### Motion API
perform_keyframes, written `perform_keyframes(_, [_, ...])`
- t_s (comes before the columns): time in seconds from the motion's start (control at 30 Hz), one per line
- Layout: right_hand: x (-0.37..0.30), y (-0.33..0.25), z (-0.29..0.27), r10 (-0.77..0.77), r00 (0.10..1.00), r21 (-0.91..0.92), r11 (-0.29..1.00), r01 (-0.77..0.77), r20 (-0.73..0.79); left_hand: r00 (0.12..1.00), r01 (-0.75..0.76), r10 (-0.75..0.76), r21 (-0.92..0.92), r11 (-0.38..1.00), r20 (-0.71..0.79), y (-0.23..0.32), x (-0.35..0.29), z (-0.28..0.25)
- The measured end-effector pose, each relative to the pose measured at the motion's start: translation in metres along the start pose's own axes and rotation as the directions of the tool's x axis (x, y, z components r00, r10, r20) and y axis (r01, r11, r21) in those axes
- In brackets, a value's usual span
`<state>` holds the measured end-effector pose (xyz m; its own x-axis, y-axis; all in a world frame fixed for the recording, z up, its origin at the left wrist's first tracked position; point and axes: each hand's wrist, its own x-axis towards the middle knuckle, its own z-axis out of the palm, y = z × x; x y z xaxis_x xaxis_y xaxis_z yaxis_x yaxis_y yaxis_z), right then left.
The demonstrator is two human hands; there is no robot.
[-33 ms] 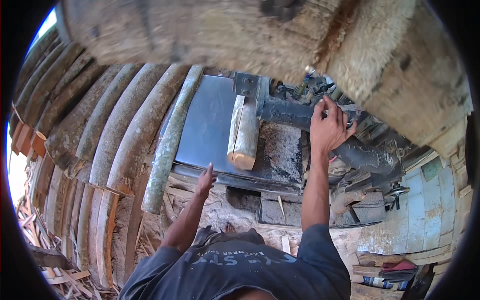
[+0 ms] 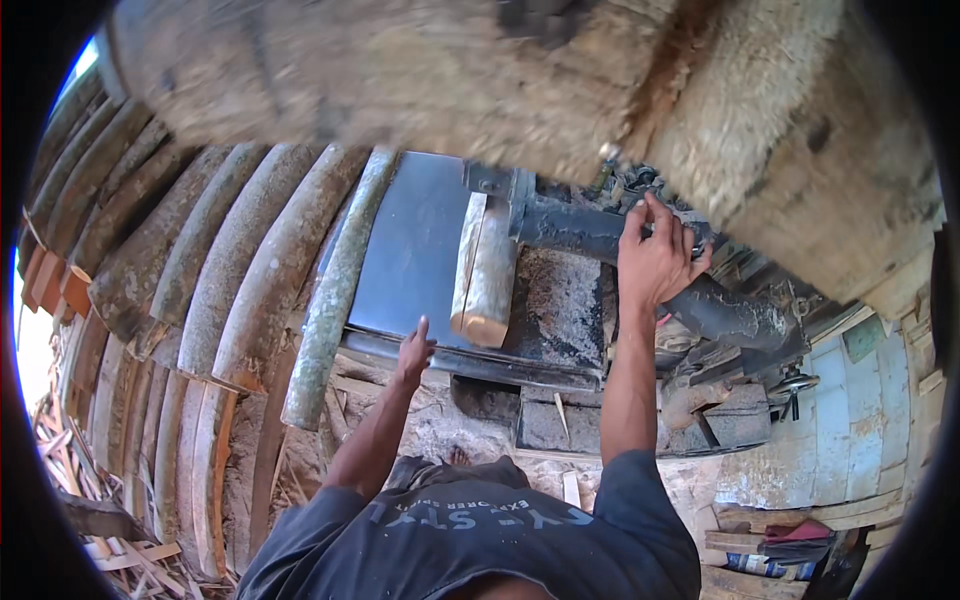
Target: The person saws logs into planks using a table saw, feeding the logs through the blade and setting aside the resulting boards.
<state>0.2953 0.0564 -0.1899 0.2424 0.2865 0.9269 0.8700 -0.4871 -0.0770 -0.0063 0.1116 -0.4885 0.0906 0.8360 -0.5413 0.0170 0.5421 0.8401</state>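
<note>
A short length of log (image 2: 488, 280) with a lengthwise split or cut lies on the flat metal machine table (image 2: 405, 240), its cut end towards me. My left hand (image 2: 416, 352) is just off the table's front edge, left of the log, fingers apart and holding nothing. My right hand (image 2: 657, 255) is over the dark metal arm (image 2: 570, 228) of the machine. Its fingers are curled near a small dark fitting; what they grip, if anything, I cannot make out. The log's far end meets a dark metal guide block (image 2: 490, 178).
Several bark-covered logs (image 2: 280, 260) are stacked to the left, with a thin pale one (image 2: 340, 290) beside the table. A large wooden beam (image 2: 380, 80) crosses close overhead and hides the far side. Sawdust covers the table's right part. A handwheel (image 2: 793, 382) is at right.
The log sits very slightly nearer to me. The overhead beam covers a little more of the far machine parts. My hands have hardly moved.
</note>
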Motion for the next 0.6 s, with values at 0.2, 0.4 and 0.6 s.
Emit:
perform_keyframes(0.2, [-0.007,0.006,0.0,-0.016,0.996,-0.178,0.984,0.031,0.086,0.999,0.01,-0.005,0.14,0.99,-0.039,0.021,0.039,0.041])
perform_keyframes(0.4, [-0.037,-0.002,-0.026,0.008,1.0,0.417,0.909,-0.016,0.021,0.899,0.013,0.092,-0.235,0.972,0.429,-0.035,0.033,0.031])
perform_keyframes(0.6, [-0.226,-0.032,-0.059,0.097,0.698,0.579,0.483,-0.657,0.71,0.843,0.14,0.037,-0.286,0.948,0.537,-0.028,-0.079,0.007])
